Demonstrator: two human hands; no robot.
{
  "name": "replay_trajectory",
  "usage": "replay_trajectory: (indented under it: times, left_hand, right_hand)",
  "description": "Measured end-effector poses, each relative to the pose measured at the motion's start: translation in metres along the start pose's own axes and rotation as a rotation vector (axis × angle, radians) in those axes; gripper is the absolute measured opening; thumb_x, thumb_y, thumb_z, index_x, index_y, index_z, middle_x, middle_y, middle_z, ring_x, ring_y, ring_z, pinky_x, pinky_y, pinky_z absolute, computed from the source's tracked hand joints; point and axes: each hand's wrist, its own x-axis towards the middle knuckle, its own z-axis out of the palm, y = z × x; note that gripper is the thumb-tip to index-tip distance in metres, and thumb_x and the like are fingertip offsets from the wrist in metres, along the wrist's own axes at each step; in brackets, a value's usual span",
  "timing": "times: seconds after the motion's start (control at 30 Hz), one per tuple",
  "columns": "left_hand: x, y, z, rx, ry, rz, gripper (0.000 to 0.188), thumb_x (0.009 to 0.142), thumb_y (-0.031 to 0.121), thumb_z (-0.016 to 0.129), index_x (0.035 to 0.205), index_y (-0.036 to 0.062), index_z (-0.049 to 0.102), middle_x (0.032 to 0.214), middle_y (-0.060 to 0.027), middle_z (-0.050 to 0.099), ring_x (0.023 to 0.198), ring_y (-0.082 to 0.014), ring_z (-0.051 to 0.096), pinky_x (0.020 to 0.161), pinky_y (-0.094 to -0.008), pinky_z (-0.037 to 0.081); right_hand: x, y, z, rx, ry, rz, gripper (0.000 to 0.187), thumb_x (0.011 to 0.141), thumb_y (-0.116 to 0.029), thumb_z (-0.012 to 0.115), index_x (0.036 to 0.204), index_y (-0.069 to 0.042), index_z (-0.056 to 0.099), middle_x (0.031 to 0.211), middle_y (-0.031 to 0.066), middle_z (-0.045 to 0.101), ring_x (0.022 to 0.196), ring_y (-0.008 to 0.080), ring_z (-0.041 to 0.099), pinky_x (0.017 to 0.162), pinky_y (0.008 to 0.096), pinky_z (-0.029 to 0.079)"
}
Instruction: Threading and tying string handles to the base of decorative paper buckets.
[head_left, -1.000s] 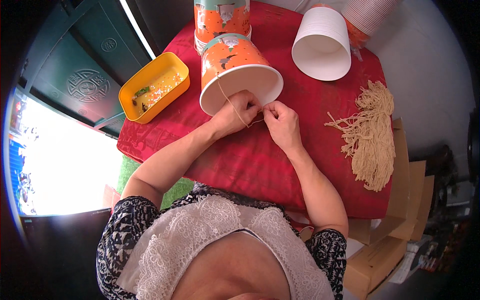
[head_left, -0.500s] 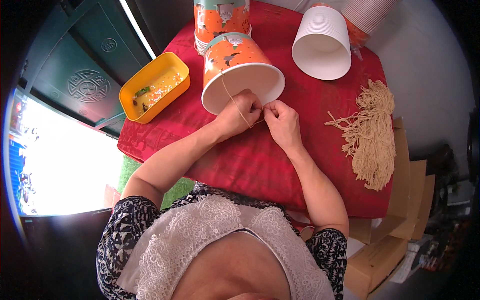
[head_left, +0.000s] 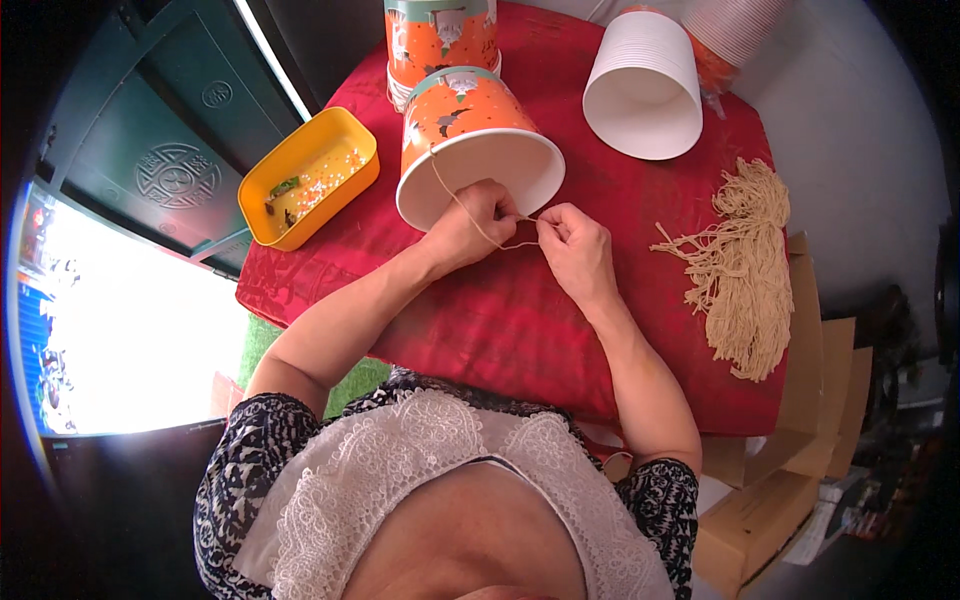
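Note:
An orange paper bucket (head_left: 468, 108) with a green band lies tilted on the table, its white mouth toward me. A tan cord (head_left: 455, 200) comes off the bucket's side near the rim and loops down across my left hand (head_left: 468, 222). That hand is closed in a pinch on the cord at the mouth's lower edge, some of its fingers hidden. To its right, my right hand (head_left: 577, 250) pinches the cord too, fingertips together. A short stretch of cord spans the small gap between both hands, with a loop hanging just below.
A yellow tray (head_left: 352, 186) with small beads sits at left. Behind the bucket stand stacked orange buckets (head_left: 440, 45). White nested buckets (head_left: 643, 95) lie far right, beside another stack (head_left: 735, 35). A tan cord bundle (head_left: 745, 280) rests on the red tablecloth (head_left: 480, 330); cardboard boxes (head_left: 765, 520) stand below.
My right hand has moved slightly right, away from the left hand, drawing out cord between them. The bucket has shifted a little to the left.

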Motion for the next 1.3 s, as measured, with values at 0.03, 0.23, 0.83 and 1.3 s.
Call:
replay_trajectory:
  times: [0.03,0.23,0.83,1.3]
  left_hand:
    - [0.000,0.000,0.000,-0.001,0.001,-0.002,0.006,0.070,0.001,0.061,0.072,-0.0036,0.063,0.068,-0.0146,0.063,0.065,-0.0245,0.062,0.060,-0.0357,0.049]
    - [0.001,0.002,-0.002,0.045,0.060,-0.016,0.007,0.073,0.001,0.061,0.073,-0.0050,0.064,0.069,-0.0176,0.064,0.064,-0.0261,0.064,0.059,-0.0371,0.050]
    - [0.008,0.002,0.004,0.226,0.080,-0.131,0.015,0.076,0.009,0.065,0.073,-0.0049,0.062,0.068,-0.0229,0.063,0.064,-0.0323,0.065,0.058,-0.0409,0.049]
    - [0.008,-0.001,0.005,0.225,0.075,-0.084,0.017,0.076,0.011,0.064,0.076,-0.0057,0.064,0.071,-0.0242,0.063,0.066,-0.0324,0.065,0.061,-0.0413,0.050]
  right_hand:
    - [0.000,0.000,0.000,-0.013,-0.003,-0.012,0.010,0.085,-0.009,0.064,0.085,0.001,0.063,0.075,0.0167,0.066,0.065,0.0275,0.067,0.060,0.0377,0.051]
    - [0.001,0.002,0.000,0.006,-0.035,0.005,0.009,0.085,-0.010,0.063,0.086,-0.001,0.064,0.075,0.0167,0.066,0.066,0.0292,0.067,0.059,0.0384,0.051]
    - [0.002,0.006,-0.001,-0.042,-0.104,-0.257,0.006,0.085,-0.001,0.059,0.089,0.002,0.064,0.072,0.0168,0.065,0.060,0.0223,0.064,0.055,0.0333,0.049]
    - [0.019,-0.004,-0.001,-0.025,-0.036,0.032,0.033,0.087,-0.026,0.062,0.078,0.006,0.063,0.070,0.0260,0.061,0.068,0.0366,0.066,0.061,0.0425,0.050]
